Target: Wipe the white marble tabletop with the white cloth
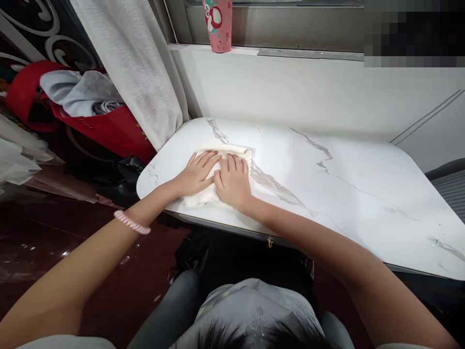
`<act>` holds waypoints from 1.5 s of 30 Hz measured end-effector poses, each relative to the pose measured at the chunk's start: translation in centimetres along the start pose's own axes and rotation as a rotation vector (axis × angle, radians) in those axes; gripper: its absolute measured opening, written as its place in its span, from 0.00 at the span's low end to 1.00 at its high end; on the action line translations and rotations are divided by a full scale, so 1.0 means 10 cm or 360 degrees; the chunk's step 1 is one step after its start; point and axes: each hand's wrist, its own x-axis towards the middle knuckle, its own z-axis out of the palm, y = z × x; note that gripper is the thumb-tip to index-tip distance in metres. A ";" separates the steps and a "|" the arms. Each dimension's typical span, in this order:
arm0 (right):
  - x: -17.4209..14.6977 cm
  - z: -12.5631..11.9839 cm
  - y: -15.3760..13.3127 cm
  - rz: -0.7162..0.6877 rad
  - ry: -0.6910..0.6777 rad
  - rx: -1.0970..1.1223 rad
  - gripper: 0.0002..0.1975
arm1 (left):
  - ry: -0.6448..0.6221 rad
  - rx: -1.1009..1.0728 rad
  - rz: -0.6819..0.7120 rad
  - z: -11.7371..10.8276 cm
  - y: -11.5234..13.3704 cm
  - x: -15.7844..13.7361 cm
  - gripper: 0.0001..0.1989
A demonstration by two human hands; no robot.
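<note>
A cream-white cloth (202, 198) lies folded on the left part of a white marble-patterned tabletop (290, 167). My left hand (196, 175) rests flat on the cloth's left side, fingers spread and pointing up and right. Beside it, my right hand (234, 183) presses flat on the cloth's right side, its fingers stretched toward the far edge. Both palms hide much of the cloth. A pink coiled band (131, 222) circles my left forearm.
A pink patterned cup (220, 26) stands on the ledge behind the table. Left of the table hang a white curtain (134, 63) and a red bag (109, 128) with pale clothes (82, 89) in it. A small gold-coloured fitting (270, 242) sits under the front edge.
</note>
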 end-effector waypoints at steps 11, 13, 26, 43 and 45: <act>-0.04 0.23 -0.69 -0.0386 -0.0173 0.0264 0.25 | 0.0029 -0.0071 -0.0206 -0.16 -0.46 -1.01 0.33; 0.07 0.30 -0.73 -0.0370 -0.0175 0.0260 0.25 | 0.0034 -0.0083 -0.0211 -0.19 -0.62 -0.97 0.33; 1.26 0.68 -0.21 -0.0161 -0.0005 0.0183 0.18 | 0.0118 -0.0217 -0.0199 -0.20 -1.47 0.43 0.34; 2.13 0.83 0.52 0.0003 0.0310 -0.0015 0.18 | 0.0152 -0.0178 -0.0123 -0.10 -1.69 1.70 0.30; 2.12 0.83 0.52 -0.0005 0.0315 -0.0045 0.18 | 0.0153 -0.0173 -0.0126 -0.10 -1.67 1.68 0.30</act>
